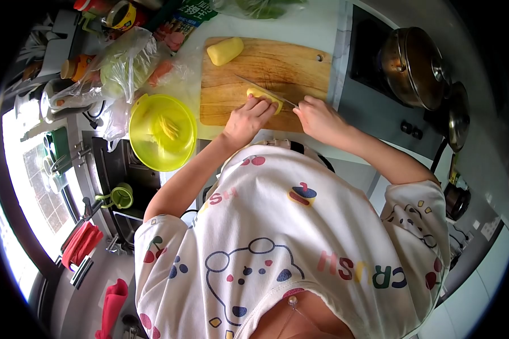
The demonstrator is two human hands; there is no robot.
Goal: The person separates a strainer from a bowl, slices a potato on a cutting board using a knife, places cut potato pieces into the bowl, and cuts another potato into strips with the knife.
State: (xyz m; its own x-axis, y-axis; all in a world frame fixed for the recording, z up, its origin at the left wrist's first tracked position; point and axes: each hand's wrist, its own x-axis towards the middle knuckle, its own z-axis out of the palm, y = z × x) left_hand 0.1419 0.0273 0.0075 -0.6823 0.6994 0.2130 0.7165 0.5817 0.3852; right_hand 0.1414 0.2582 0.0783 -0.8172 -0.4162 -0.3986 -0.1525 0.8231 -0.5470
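Note:
On the wooden cutting board (226,96) lies a peeled potato piece (278,107), pale yellow with a flat cut side. My left hand (247,120) presses on it with bent fingers. My right hand (322,120) is closed around the handle of a knife (264,90), whose blade slants up and left along the potato's far side. The hand hides most of the handle. A second peeled potato (225,51) rests at the board's far left corner. Left of the board, a yellow-green bowl (144,150) holds cut potato strips (168,127).
A lidded pot (411,68) stands on the stove at the right. Plastic bags with green produce (121,68) and several jars crowd the back left. The sink (144,175) lies below the bowl, with a green cup (122,196) at it.

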